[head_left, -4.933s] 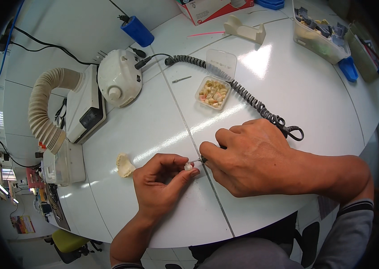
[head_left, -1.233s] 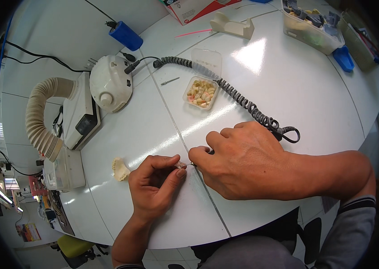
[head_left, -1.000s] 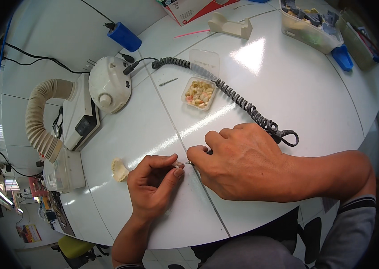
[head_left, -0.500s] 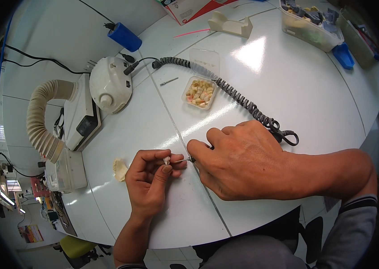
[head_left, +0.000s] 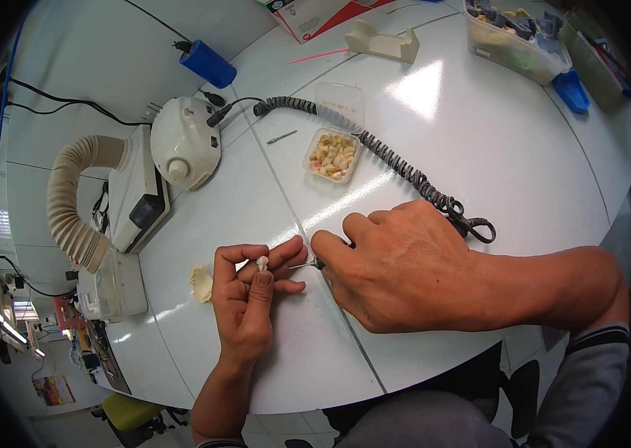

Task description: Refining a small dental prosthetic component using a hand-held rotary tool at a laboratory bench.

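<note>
I have the left hand (head_left: 247, 310) pinching a white piece (head_left: 262, 263) between its fingers and the right hand (head_left: 409, 269) with fingers curled around a drill (head_left: 320, 263).

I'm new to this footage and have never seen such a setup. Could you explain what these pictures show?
Someone works here bare-handed, with no robot arm. One wide camera worn on the head takes every picture, looking down, so straight edges bend. The left hand holds a small white piece between thumb and forefinger. The right hand grips a tool, mostly hidden, whose thin metal bit points toward the left hand, apart from the piece. On the white table are a pale dental cast, a clear tub of tooth-like pieces, a coiled cord and a white control box.
</note>
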Tool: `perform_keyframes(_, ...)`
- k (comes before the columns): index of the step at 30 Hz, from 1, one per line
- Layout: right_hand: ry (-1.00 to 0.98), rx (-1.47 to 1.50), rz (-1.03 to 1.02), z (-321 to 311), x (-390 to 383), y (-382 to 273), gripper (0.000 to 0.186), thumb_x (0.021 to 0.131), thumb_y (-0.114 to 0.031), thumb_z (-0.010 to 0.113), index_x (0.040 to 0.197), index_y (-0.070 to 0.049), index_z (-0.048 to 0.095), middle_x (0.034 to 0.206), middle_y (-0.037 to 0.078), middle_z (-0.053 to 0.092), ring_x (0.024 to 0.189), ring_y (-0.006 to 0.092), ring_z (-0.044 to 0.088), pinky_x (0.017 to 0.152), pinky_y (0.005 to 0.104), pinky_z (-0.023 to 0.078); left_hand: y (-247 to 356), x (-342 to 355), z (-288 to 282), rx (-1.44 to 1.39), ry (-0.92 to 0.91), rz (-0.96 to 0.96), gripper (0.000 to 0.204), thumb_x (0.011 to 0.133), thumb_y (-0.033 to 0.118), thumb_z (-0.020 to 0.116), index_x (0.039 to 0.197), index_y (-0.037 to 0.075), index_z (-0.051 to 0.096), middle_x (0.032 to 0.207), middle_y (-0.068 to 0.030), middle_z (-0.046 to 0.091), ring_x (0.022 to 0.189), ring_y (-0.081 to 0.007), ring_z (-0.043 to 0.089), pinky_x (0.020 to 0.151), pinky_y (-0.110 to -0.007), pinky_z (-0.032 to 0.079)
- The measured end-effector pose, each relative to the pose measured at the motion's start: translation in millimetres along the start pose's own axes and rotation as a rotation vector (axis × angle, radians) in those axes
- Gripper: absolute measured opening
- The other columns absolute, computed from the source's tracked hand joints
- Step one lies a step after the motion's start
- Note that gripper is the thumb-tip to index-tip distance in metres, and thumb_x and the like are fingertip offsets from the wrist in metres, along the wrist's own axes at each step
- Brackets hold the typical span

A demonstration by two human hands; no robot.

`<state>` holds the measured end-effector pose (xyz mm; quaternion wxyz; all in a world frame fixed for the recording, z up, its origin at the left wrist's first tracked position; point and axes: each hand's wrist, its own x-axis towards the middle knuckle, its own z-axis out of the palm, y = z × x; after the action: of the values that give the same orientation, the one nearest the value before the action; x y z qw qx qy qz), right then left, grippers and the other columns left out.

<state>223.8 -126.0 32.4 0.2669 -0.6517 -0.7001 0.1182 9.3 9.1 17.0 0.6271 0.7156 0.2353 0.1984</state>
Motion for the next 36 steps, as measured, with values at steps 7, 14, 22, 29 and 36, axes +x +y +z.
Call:
perform_keyframes(7, 0.006, -0.005, -0.015, -0.8, 0.9, -0.7, 0.022, 0.093, -0.022, 0.071, 0.095, -0.001, 0.067, 0.068, 0.013, 0.064, 0.055, 0.0288, 0.069, 0.044, 0.0403, 0.049, -3.4, -1.1, -3.1, 0.002, -0.029, 0.065, 0.019, 0.112, 0.004, 0.05, 0.13, -0.001, 0.044, 0.137, -0.0289, 0.065, 0.128, -0.0322, 0.069, 0.089, -0.032, 0.063)
perform_keyframes(14, 0.007, 0.002, -0.02, 1.0, 1.3, -0.1, 0.02, 0.092, -0.021, 0.072, 0.092, -0.002, 0.066, 0.067, 0.013, 0.063, 0.056, 0.0295, 0.069, 0.045, 0.0407, 0.049, -4.0, -3.7, 1.2, 0.06, 0.027, 0.075, 0.022, 0.105, -0.001, 0.064, 0.127, -0.002, 0.062, 0.112, -0.0067, 0.058, 0.108, -0.0179, 0.071, 0.082, -0.028, 0.06)
perform_keyframes(22, 0.016, 0.005, -0.013, 0.2, 1.0, -0.7, 0.02, 0.091, -0.02, 0.072, 0.092, -0.002, 0.064, 0.067, 0.012, 0.062, 0.056, 0.0301, 0.069, 0.045, 0.0414, 0.05, -1.6, -5.7, 1.6, 0.085, 0.013, 0.035, 0.023, 0.105, -0.001, 0.064, 0.128, -0.003, 0.062, 0.114, -0.0077, 0.061, 0.104, -0.0158, 0.072, 0.08, -0.027, 0.06)
perform_keyframes(29, 0.016, 0.002, -0.016, -0.1, 0.9, -0.5, 0.02, 0.091, -0.02, 0.072, 0.091, -0.002, 0.064, 0.067, 0.012, 0.062, 0.056, 0.0304, 0.069, 0.045, 0.0416, 0.05, -2.5, -6.2, 1.7, 0.052, 0.053, 0.002, 0.023, 0.107, 0.001, 0.063, 0.129, -0.003, 0.061, 0.109, -0.0066, 0.065, 0.103, -0.0154, 0.072, 0.077, -0.026, 0.059)
perform_keyframes(36, -0.003, -0.001, -0.009, 0.0, 1.2, -0.7, 0.02, 0.091, -0.02, 0.072, 0.092, -0.002, 0.065, 0.067, 0.013, 0.062, 0.056, 0.0302, 0.069, 0.045, 0.0414, 0.05, 0.6, -7.2, 2.2, 0.066, 0.032, 0.01, 0.023, 0.106, 0.002, 0.065, 0.129, -0.003, 0.062, 0.108, -0.0057, 0.064, 0.104, -0.0157, 0.072, 0.076, -0.026, 0.059)
